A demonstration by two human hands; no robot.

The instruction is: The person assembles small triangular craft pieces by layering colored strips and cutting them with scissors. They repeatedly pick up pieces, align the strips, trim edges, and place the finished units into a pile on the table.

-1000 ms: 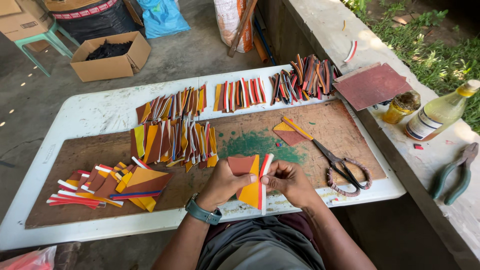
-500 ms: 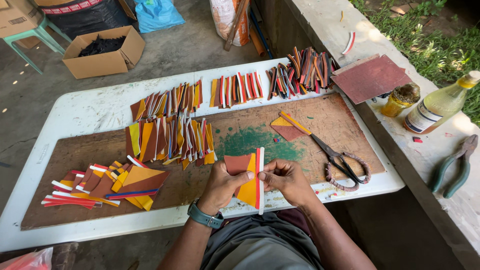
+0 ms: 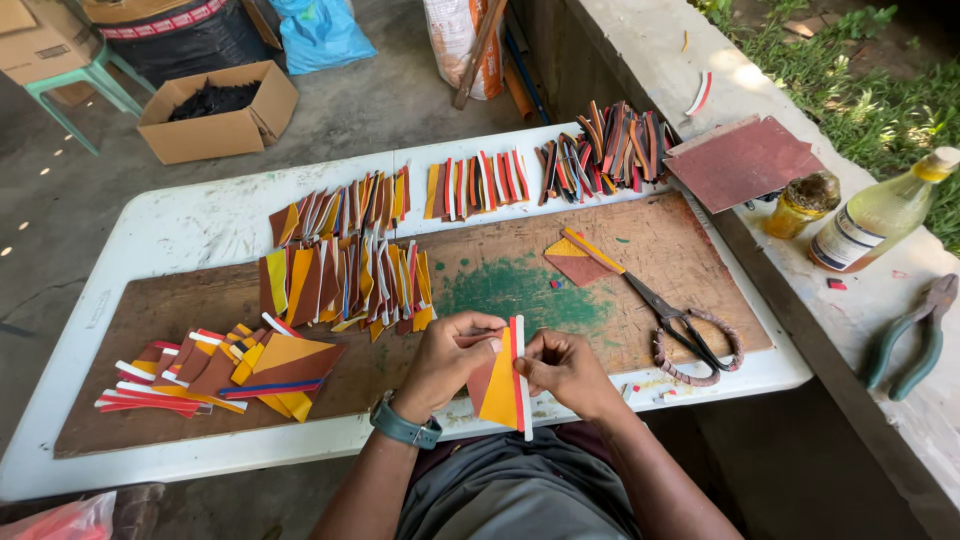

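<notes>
Together, left hand and right hand pinch a yellow-brown panel with red-white strip; fingertips seem partly hidden.

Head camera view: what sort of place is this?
Probably a semi-outdoor craft workshop: rows of cut coloured strips on a brown wooden work board, black-handled scissors, and grass beyond a concrete ledge.

Head camera, looking steeply down over the white table

It sits close above the near edge, facing across the table toward the cardboard box beyond; the far edge is fully in frame, and a concrete ledge runs right of the table.
</notes>
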